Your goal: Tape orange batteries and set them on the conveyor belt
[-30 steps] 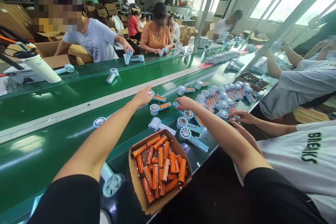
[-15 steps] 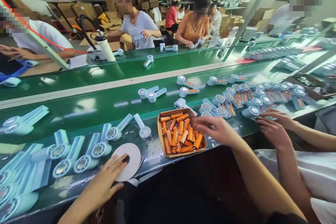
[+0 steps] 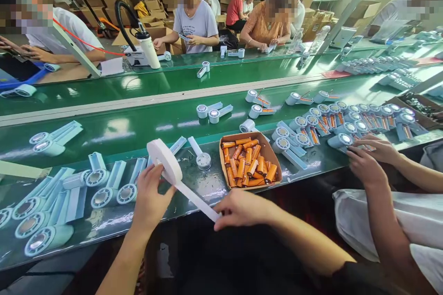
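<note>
Tape roll [image 3: 164, 160], just left of the frame's center, is gripped by the left hand [image 3: 152, 196]; the right hand [image 3: 240, 208] pinches its strip [image 3: 196, 200], drawn out but not torn off.

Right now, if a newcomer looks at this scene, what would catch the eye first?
Probably the white roll in the left hand, front and centre, its strip stretched to the right hand. Next, the bright orange cylinders in a box just beyond the right hand. Then the pale blue parts, lying left and right of the box.
</note>
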